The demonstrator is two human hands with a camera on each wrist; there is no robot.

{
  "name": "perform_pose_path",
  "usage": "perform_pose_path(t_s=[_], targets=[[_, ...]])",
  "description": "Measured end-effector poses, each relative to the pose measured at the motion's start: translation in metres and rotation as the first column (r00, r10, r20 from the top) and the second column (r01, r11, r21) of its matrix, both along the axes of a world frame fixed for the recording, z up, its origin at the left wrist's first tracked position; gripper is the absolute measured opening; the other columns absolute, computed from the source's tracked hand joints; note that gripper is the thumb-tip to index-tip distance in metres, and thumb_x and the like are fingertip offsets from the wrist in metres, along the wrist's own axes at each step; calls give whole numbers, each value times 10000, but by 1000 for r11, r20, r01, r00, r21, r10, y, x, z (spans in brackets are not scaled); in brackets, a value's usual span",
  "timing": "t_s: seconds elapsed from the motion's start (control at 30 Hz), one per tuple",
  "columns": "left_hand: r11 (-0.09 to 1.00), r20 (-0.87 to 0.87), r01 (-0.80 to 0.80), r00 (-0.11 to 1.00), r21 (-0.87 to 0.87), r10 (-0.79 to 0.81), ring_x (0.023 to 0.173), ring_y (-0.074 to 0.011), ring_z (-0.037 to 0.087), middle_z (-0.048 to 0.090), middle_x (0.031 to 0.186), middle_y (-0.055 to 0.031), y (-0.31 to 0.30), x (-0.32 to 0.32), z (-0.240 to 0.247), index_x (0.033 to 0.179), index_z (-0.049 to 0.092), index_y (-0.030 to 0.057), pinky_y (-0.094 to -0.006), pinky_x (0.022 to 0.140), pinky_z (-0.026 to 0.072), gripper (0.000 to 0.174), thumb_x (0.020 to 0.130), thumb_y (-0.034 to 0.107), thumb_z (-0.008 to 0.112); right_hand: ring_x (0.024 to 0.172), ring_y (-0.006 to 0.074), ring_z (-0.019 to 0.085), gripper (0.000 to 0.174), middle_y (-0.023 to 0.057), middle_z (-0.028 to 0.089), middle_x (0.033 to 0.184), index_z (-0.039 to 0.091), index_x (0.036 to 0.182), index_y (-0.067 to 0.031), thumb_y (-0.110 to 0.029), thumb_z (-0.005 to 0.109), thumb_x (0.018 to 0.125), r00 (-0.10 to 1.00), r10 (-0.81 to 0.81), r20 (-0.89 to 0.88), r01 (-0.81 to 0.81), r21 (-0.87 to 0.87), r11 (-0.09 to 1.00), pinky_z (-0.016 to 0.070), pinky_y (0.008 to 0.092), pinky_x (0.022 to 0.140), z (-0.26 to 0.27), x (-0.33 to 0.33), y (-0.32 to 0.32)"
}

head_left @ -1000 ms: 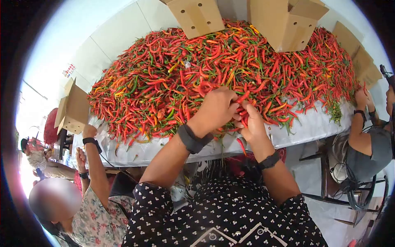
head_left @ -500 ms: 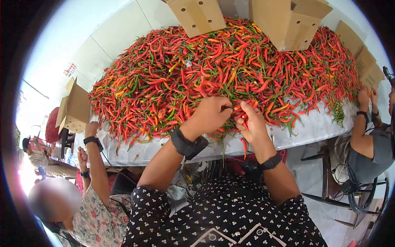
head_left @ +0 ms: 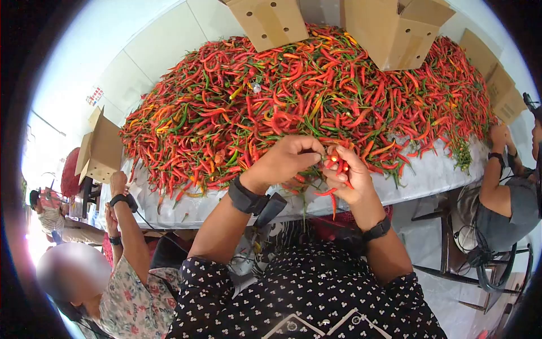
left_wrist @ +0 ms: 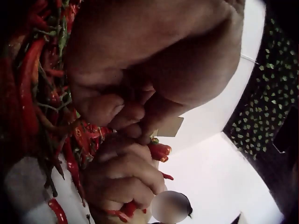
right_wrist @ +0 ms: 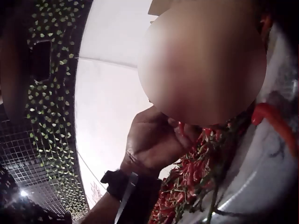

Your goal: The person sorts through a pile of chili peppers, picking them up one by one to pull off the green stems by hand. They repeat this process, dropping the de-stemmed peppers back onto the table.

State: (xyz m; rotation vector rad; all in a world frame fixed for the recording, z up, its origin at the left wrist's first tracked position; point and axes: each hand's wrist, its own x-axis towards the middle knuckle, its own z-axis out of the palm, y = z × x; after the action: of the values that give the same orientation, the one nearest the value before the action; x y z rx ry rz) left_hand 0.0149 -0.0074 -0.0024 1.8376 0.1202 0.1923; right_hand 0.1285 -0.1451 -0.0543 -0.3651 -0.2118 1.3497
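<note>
Fingers [head_left: 309,153] of left hand [head_left: 285,161] and right hand [head_left: 354,182] pinch red chillies [head_left: 337,164] near the heap [head_left: 293,96] bearing cardboard boxes [head_left: 395,34].

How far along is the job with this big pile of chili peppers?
Done: no finished batch shows; the brown cardboard boxes hide their contents. In hand: the right hand holds a few red chili peppers, and the left hand pinches the top of one. Left: the large heap of red and green chili peppers covers most of the white-covered table, so most work likely remains.
</note>
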Motion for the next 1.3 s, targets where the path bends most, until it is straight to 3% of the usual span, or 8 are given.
perform_pose_path(t_s=[0.17,0.3,0.4,0.47,0.5,0.63,0.97,1.3], targets=[[959,-35,48,998,-279,-60,653,-23,435,517,745,57,-12,-9,13,879,574,18,-189,578,360,89,856,92,530,407,71,417,173,42,540,645,564,886,-65,-226,502,872,991,122,-57,-119,61,991,253,188,334,2,2,-5],[962,-172,8,983,-272,-57,640,-33,445,517,723,40,1,-29,15,839,582,8,-198,562,362,107,861,95,524,414,79,423,162,43,538,646,562,885,-65,-216,504,871,995,73,-68,-72,17,997,265,183,337,7,4,-10],[972,-307,231,924,-30,-229,633,-62,472,526,696,-3,-3,-40,27,793,587,-2,-226,556,380,113,839,92,545,419,84,428,154,47,542,642,558,878,-68,-215,515,866,999,42,-22,-42,-3,999,270,182,341,8,4,-11],[900,31,-34,999,434,22,625,-97,500,548,697,-52,-15,-40,24,784,589,-17,-256,560,402,106,802,87,579,421,86,429,151,50,545,641,556,876,-69,-216,523,862,998,55,-3,-55,0,998,271,182,344,7,1,-8],[900,92,-204,979,386,183,624,-131,525,566,709,-76,-24,-37,27,828,597,-19,-280,567,420,116,766,79,607,423,85,429,147,51,549,642,553,876,-71,-216,531,859,999,47,16,-47,-27,999,275,182,347,6,-2,-5],[845,178,-287,957,452,229,629,-167,555,567,708,-103,-26,-28,18,862,607,-17,-303,573,435,137,750,62,612,427,83,424,143,49,558,652,548,885,-71,-211,548,853,997,50,63,-42,-110,993,285,183,354,6,-11,0],[773,356,-335,922,539,151,603,-239,562,555,688,-138,-30,-23,7,849,579,-21,-323,561,441,139,713,3,564,416,84,421,142,49,565,661,552,871,-67,-208,543,856,998,37,45,-33,-97,995,265,188,339,1,-11,-2],[954,8,-157,987,256,160,624,-42,460,536,682,-2,-26,-32,14,806,573,-15,-215,538,391,59,770,21,543,372,81,403,196,39,508,561,531,762,-53,-227,534,852,987,152,45,-144,-146,979,265,194,326,4,-14,-6]])
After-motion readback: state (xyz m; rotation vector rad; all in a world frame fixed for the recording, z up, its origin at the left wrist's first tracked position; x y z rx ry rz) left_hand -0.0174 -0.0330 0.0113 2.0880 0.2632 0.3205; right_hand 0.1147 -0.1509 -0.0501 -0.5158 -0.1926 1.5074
